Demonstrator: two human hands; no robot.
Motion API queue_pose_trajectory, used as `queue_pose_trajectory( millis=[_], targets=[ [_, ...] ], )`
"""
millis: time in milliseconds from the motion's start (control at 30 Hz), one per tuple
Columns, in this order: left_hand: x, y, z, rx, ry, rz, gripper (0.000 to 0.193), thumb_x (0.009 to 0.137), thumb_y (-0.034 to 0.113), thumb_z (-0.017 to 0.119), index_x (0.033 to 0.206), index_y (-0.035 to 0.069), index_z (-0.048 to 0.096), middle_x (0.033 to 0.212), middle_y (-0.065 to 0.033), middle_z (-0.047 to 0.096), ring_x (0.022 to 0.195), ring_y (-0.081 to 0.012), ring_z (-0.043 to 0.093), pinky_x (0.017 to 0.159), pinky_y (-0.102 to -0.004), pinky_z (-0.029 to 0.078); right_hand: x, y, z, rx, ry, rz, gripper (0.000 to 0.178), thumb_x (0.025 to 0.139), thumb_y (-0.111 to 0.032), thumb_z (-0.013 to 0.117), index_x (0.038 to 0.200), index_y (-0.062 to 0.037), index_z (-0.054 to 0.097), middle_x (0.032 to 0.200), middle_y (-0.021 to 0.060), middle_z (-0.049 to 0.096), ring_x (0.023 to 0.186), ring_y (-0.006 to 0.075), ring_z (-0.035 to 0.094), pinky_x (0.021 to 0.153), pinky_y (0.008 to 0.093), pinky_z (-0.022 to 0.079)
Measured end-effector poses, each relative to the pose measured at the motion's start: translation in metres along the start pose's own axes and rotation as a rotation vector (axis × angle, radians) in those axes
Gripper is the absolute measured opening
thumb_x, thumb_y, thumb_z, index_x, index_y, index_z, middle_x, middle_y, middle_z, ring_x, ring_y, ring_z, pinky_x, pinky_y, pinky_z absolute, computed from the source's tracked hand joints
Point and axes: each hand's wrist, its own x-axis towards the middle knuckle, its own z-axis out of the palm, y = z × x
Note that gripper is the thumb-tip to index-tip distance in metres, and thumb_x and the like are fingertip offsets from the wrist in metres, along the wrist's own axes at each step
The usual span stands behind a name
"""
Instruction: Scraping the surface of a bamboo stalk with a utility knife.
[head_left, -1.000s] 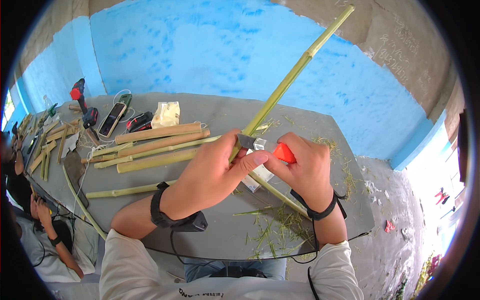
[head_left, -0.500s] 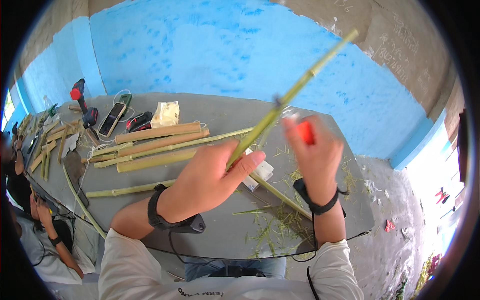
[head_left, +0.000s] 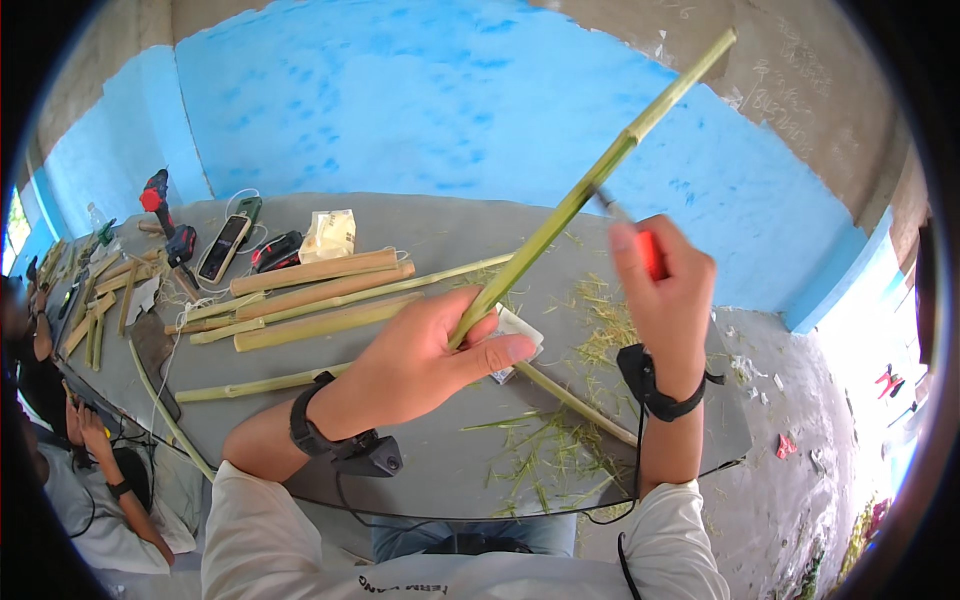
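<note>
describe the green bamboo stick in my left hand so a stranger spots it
Find the blue-painted wall beyond the flat grey table. Over that table, the bare left hand grips the slender green bamboo stick. Unlike the pale bamboo lengths lying on the table, it slants upward.

I'm getting a bright feed, glare from the right washing out the floor, table edge fisheye-bowed, corners black, blade slightly soft.

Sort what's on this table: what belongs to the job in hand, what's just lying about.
In the job:
- green bamboo stem, in the left hand
- orange-handled knife, in the right hand
- shavings

Apparently just lying about:
- phone
- drill
- paper packet
</note>
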Motion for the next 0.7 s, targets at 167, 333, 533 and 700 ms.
queue_pose_trajectory(
  millis=[167,333,533,700],
  targets=[
    [0.001,0.005,-0.007,-0.105,-0.038,-0.1,0.042,0.094,0.04,0.073,0.085,0.007,0.049,0.073,0.0053,0.044,0.065,-0.005,0.039,0.056,-0.0235,0.034,-0.019,-0.011,0.018,0.035,-0.318,-0.297,0.042,0.082,-0.038,0.082,0.067,-0.0084,0.056,0.054,0.0049,0.051,0.044,0.025,0.048,0.044,0.0331,0.04],
    [0.001,0.011,-0.006,-0.196,0.005,-0.095,0.041,0.094,0.041,0.073,0.103,0.003,0.06,0.075,0.0059,0.047,0.066,-0.0035,0.038,0.056,-0.0228,0.033,-0.028,-0.013,0.032,0.073,-0.379,-0.434,0.044,0.079,-0.042,0.082,0.066,-0.0101,0.054,0.054,0.0049,0.052,0.044,0.0242,0.052,0.043,0.0338,0.04],
    [0.003,0.005,-0.011,-0.149,-0.018,-0.061,0.041,0.096,0.042,0.07,0.109,0.004,0.061,0.069,0.0062,0.051,0.052,-0.0013,0.041,0.043,-0.0207,0.03,-0.032,-0.013,0.038,0.023,-0.307,-0.467,0.045,0.08,-0.045,0.081,0.068,-0.0103,0.054,0.055,0.0039,0.053,0.044,0.0235,0.053,0.043,0.0335,0.04],
    [0.004,-0.022,-0.004,0.027,0.104,-0.076,0.045,0.095,0.047,0.07,0.084,0.006,0.057,0.065,0.0053,0.043,0.059,-0.0066,0.035,0.051,-0.0272,0.032,-0.031,-0.017,0.038,-0.081,-0.168,-0.428,0.043,0.083,-0.043,0.08,0.07,-0.0091,0.056,0.055,0.0042,0.051,0.044,0.0227,0.053,0.043,0.0336,0.04]
  ],
)
